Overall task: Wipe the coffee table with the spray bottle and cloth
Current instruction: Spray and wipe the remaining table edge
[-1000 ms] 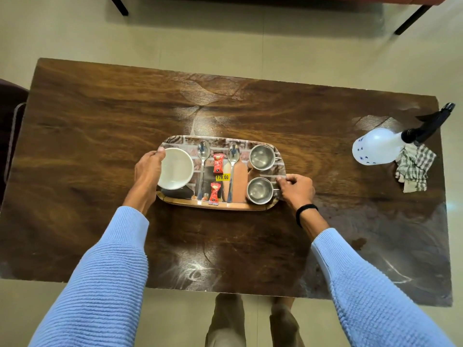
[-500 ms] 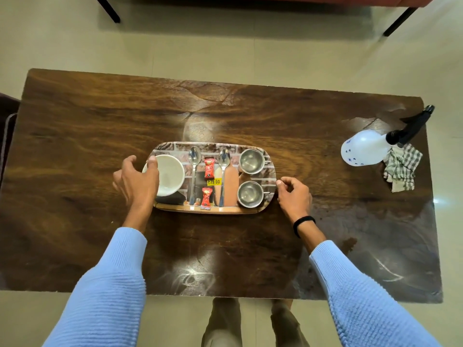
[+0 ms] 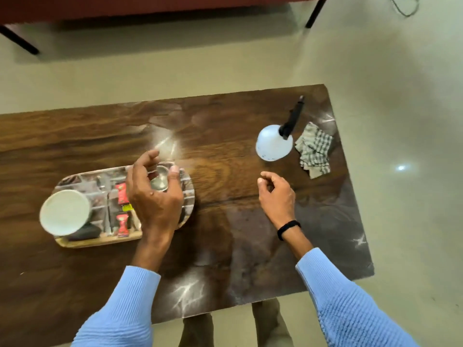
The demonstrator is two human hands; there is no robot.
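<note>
A white spray bottle point(image 3: 273, 144) with a black nozzle lies on its side near the far right end of the dark wooden coffee table point(image 3: 225, 116). A folded checked cloth point(image 3: 314, 150) lies just right of it. My right hand point(image 3: 276, 196) hovers over the bare wood a little nearer than the bottle, fingers loosely curled, holding nothing. My left hand point(image 3: 155, 196) hangs over the right end of the tray point(image 3: 75, 242), fingers spread and relaxed above a steel cup point(image 3: 159, 180), touching nothing that I can make out.
The tray sits at the left and carries a white bowl point(image 3: 64, 215), red sachets point(image 3: 121, 194), spoons and steel cups. A seat with black legs point(image 3: 18, 42) stands beyond the far edge. My feet show below the near edge.
Both hands have let go of the tray's ends. My left hand moved right over the tray, my right hand moved right toward the bottle. The view swung to the right.
</note>
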